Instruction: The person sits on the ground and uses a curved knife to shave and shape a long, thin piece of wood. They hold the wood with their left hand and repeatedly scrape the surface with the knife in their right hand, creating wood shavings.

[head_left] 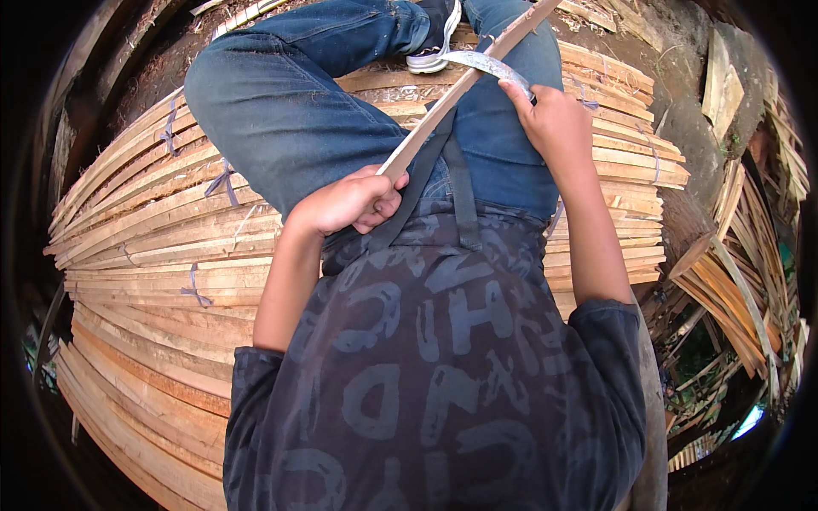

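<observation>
My left hand (356,203) is closed around the near end of a long, pale wooden strip (433,122), close to my waist. The strip slants up and to the right across my lap, its far end running out of the picture's top. Over by my right thigh, my right hand (555,123) grips a curved knife (487,63), thumb laid along the blade. The silvery blade crosses the strip and appears to touch it. Its handle is hidden in my fist.
Bundles of wooden strips (145,281), bound with purple ties (196,286), lie beneath and on both sides of me. My bent legs (290,94) frame the work. More loose strips (724,298) are heaped at the right, and a flat wood slab (721,89) stands beyond.
</observation>
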`<state>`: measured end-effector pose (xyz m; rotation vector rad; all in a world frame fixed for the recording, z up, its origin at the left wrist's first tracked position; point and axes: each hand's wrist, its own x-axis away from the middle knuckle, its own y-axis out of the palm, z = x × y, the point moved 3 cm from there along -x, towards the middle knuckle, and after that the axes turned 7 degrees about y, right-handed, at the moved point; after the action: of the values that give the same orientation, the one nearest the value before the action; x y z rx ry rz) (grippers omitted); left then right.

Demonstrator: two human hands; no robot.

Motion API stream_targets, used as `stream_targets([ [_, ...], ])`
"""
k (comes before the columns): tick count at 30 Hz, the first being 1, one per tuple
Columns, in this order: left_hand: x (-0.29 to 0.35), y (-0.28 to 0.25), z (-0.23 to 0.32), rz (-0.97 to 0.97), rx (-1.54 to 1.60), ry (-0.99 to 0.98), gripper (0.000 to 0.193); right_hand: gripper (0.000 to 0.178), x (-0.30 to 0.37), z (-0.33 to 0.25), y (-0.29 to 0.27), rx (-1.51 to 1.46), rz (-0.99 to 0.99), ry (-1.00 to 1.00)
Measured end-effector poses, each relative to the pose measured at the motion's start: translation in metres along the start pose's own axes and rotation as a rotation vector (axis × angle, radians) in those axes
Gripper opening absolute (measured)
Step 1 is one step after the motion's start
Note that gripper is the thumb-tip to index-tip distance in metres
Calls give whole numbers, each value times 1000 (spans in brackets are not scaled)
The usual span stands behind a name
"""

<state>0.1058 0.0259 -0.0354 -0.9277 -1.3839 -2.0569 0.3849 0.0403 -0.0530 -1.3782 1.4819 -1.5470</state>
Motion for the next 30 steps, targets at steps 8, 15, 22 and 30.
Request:
stream_targets([
  [8,1,0,0,8,-13,6,23,65,16,-33,1,-39,10,-178],
  [15,-2,-4,-3,20,-20,9,24,72,-29,16,-5,99,-57,20],
  [22,9,-2,-6,5,-2,34,23,77,-69,105,-7,258,56,361],
  [30,4,-7,-9,-18,23,38,24,77,-29,84,-31,15,-172,345],
])
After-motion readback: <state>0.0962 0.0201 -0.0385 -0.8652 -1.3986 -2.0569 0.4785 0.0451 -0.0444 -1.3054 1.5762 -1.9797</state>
